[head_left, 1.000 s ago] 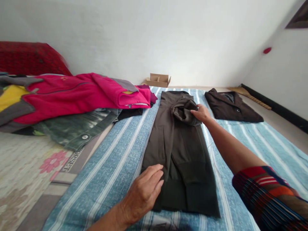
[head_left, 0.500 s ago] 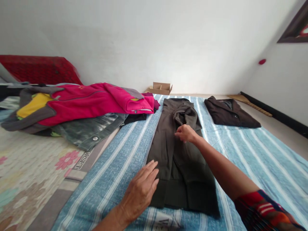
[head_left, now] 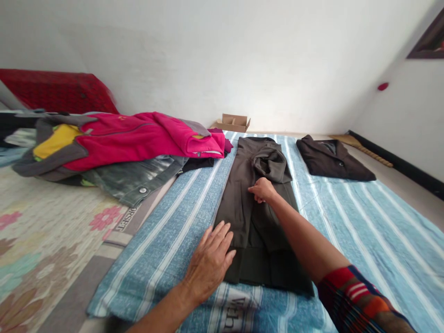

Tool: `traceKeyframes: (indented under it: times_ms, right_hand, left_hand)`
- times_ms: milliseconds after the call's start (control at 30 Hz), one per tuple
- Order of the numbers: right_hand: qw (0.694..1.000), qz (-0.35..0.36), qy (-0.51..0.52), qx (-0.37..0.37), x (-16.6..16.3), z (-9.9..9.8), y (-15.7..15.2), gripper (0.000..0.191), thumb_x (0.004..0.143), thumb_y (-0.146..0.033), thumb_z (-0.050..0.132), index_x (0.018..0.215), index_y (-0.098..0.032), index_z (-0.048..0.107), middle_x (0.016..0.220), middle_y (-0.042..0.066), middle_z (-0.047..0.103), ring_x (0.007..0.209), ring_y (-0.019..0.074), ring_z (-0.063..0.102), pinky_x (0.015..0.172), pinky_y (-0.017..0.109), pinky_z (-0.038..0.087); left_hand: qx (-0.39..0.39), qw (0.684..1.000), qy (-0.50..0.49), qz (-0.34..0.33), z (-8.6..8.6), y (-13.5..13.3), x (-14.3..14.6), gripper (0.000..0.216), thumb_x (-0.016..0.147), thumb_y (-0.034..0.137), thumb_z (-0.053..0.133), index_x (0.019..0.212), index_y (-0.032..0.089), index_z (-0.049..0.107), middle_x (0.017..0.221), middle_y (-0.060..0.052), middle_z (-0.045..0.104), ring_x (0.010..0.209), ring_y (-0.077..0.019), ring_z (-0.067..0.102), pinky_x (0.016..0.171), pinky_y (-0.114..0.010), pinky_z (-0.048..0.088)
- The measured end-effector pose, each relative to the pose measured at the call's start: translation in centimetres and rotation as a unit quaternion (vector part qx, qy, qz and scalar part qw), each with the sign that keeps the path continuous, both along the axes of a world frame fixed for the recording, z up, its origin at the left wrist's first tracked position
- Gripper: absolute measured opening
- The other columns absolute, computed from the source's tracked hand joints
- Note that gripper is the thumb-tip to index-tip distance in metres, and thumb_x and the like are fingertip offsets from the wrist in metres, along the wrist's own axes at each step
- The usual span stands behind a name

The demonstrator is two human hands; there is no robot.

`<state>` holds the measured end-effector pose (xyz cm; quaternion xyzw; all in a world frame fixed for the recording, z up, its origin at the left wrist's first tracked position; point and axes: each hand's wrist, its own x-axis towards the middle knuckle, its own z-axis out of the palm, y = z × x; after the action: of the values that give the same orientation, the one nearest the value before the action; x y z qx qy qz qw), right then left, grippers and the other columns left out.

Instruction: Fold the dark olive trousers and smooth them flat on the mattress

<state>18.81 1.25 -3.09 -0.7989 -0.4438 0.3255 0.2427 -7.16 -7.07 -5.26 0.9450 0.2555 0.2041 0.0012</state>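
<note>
Centrally, I see the dark garment (head_left: 258, 199) lying flat on the striped blue sheet (head_left: 347, 217), long axis running from lower frame toward the wall. My left hand (head_left: 211, 261) rests spread flat on its near-left edge; my right hand (head_left: 262, 189) pinches fabric mid-garment.

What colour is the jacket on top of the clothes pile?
Bright pink jacket, clearest in the head view.

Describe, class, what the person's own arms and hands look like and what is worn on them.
Both forearms are bare, and the left hand and right hand wear no gloves; no rings or watch can be seen. The right upper arm has a short sleeve striped in red, orange, white and dark blue. No sleeve shows on the left arm.
</note>
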Motion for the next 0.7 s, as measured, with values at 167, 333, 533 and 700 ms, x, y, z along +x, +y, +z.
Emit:
traceKeyframes:
  times_ms: [167,333,533,700]
  right_hand:
    - [0.999,-0.037,0.029,0.015,-0.4,-0.3,0.6,0.014,0.079,-0.026,0.065,0.07,-0.015,0.062,0.042,-0.003,0.055,0.039,0.0107,0.054,0.045,0.02,0.044]
    - [0.996,-0.057,0.069,0.007,-0.7,-0.7,0.4,0.02,0.089,-0.029,0.056,0.081,-0.011,0.059,0.058,-0.005,0.056,0.044,0.0056,0.051,0.044,0.018,0.045]
    - [0.99,-0.071,0.112,0.044,-0.4,0.0,0.2,0.01,0.089,-0.022,0.056,0.09,-0.012,0.058,0.059,-0.007,0.053,0.043,0.0048,0.051,0.039,0.015,0.041]
    - [0.986,-0.076,0.137,0.061,0.2,-0.3,-0.2,0.005,0.088,-0.016,0.057,0.087,-0.011,0.057,0.054,-0.009,0.05,0.041,0.0047,0.05,0.036,0.014,0.039]
  left_hand:
    - [0.012,1.0,0.018,-0.006,0.3,-0.5,0.4,0.035,0.085,0.015,0.049,0.119,0.01,0.055,0.133,-0.017,0.051,0.129,-0.031,0.041,0.103,-0.054,0.038]
    - [0.001,0.999,0.04,-0.028,0.3,-1.0,1.0,0.039,0.084,0.015,0.051,0.123,0.009,0.052,0.135,-0.017,0.049,0.13,-0.0309,0.04,0.103,-0.052,0.039]
    - [-0.039,0.998,0.019,-0.037,0.9,-1.0,1.5,0.036,0.087,0.014,0.047,0.122,0.009,0.052,0.133,-0.016,0.052,0.128,-0.0277,0.042,0.102,-0.048,0.042]
    - [-0.053,0.997,-0.015,-0.063,1.7,0.6,1.1,0.034,0.092,0.013,0.038,0.122,0.01,0.052,0.132,-0.014,0.053,0.129,-0.0231,0.042,0.102,-0.041,0.044]
